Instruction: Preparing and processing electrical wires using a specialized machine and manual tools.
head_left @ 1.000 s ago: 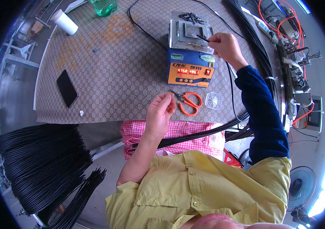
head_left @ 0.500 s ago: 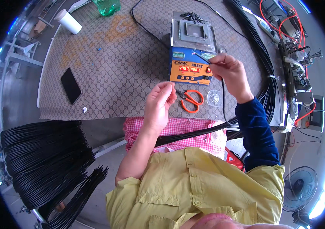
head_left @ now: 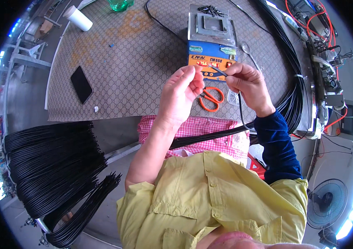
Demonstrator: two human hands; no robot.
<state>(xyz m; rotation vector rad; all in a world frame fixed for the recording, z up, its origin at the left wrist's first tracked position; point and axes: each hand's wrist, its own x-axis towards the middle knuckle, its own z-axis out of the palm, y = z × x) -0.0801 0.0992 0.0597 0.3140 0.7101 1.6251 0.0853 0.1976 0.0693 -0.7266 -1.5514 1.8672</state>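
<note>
At centre frame, now raised off the table and drawn together: right hand [head_left: 247, 85] pinching the black cable [head_left: 240, 108] end, left hand [head_left: 180, 93] fingertips closing on it, above the orange scissors [head_left: 210, 98].

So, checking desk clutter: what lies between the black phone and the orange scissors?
Head view: only bare patterned table mat lies between black phone and orange scissors, until the left hand.

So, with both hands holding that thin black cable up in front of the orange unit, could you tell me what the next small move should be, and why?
Probably bring the left hand fingertips onto the cable tip: the right hand pinches the thin black cable near its end, which points toward the left fingers, close by but seemingly not yet gripping it.
</note>
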